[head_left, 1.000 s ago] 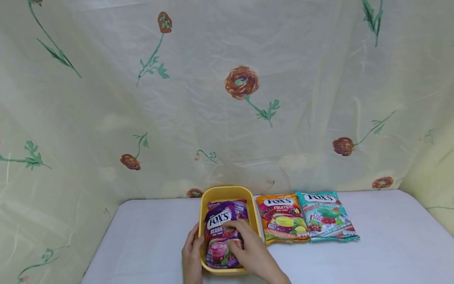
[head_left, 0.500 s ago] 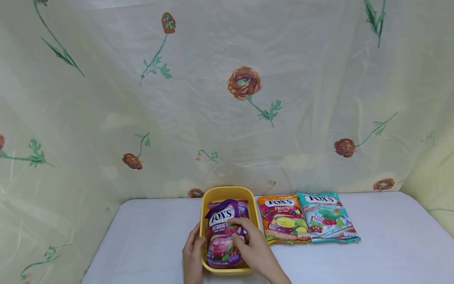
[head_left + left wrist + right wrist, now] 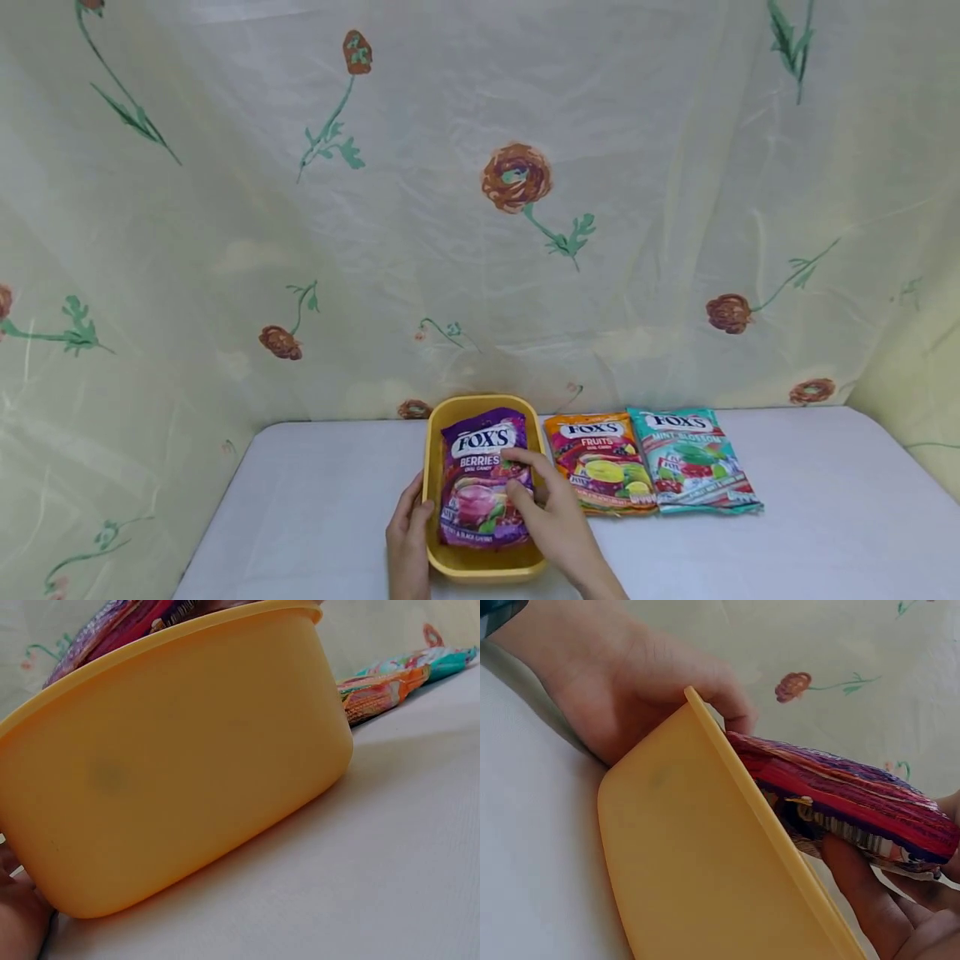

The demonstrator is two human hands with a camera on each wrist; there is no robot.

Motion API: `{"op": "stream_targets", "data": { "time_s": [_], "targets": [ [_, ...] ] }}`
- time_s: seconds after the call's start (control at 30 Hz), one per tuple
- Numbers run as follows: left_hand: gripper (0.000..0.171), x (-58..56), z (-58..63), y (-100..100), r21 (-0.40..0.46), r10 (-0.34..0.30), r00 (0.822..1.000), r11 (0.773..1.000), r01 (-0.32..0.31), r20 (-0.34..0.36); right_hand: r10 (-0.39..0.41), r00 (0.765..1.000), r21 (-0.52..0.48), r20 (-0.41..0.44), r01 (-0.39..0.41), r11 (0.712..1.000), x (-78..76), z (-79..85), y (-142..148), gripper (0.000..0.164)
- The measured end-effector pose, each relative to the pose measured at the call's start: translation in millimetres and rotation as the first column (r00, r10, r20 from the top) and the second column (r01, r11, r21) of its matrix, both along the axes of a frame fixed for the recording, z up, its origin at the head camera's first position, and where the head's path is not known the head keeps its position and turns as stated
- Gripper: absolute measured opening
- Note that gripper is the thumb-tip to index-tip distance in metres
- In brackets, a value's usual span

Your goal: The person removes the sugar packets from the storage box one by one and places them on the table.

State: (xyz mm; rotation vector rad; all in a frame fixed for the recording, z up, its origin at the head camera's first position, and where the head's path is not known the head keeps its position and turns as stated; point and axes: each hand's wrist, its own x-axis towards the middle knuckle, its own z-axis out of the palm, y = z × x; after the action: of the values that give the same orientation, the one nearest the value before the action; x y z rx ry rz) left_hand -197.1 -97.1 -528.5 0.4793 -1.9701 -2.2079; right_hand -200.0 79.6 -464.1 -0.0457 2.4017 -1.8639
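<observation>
A purple bag of Fox's Berries candy (image 3: 480,500) lies over the yellow plastic tub (image 3: 487,573) in the head view. My right hand (image 3: 551,508) grips the bag by its right side, with thumb and fingers on its front and the rest of the grip hidden. In the right wrist view, the bag (image 3: 840,802) sticks up past the tub's rim, pinched by my right hand (image 3: 889,907). My left hand (image 3: 408,533) holds the tub's left wall, its thumb at the rim. The left wrist view shows the tub's outer wall (image 3: 187,757).
Right of the tub lie an orange Fox's Fruits candy bag (image 3: 600,467) and a teal Fox's Mint Blossom candy bag (image 3: 693,462), side by side. They rest on a white table (image 3: 315,508). A flowered cloth (image 3: 420,250) hangs behind.
The Berries bag has shifted up and to the right with my right hand, and now covers the second purple bag seen beneath it. My left hand stays at the tub.
</observation>
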Motion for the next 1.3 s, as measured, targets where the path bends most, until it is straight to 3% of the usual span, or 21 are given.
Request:
{"op": "stream_targets", "data": {
  "time_s": [0.17, 0.33, 0.77, 1.0, 1.3],
  "targets": [
    [0.046, 1.6, -0.4, -0.2, 0.012, -0.010, 0.999, 1.000, 0.011, -0.039, -0.064, 0.996, -0.082, 0.058, 0.069, 0.994, -0.6, 0.1, 3.0, 0.033],
    [0.046, 0.5, -0.4, -0.8, 0.000, -0.018, 0.999, 1.000, 0.018, -0.042, -0.084, 0.995, -0.144, 0.060, 0.092, 0.985, -0.5, -1.5, 6.6, 0.034],
    [0.047, -1.6, -1.8, 0.1, 0.013, -0.021, 0.999, 1.000, 0.021, -0.028, -0.089, 0.995, -0.149, 0.035, 0.093, 0.984, 5.1, -5.7, 18.7, 0.035],
    [0.047, -0.8, -2.5, -0.3, 0.035, -0.026, 0.999, 0.999, 0.027, -0.018, -0.119, 0.990, -0.123, 0.074, 0.127, 0.984, 8.8, -6.6, 20.5, 0.035],
    [0.048, -2.2, -1.7, 0.6, 0.018, -0.014, 1.000, 1.000, 0.014, -0.005, -0.121, 0.986, -0.167, 0.111, 0.138, 0.976, 9.9, -9.0, 27.4, 0.037]
  ]
}}
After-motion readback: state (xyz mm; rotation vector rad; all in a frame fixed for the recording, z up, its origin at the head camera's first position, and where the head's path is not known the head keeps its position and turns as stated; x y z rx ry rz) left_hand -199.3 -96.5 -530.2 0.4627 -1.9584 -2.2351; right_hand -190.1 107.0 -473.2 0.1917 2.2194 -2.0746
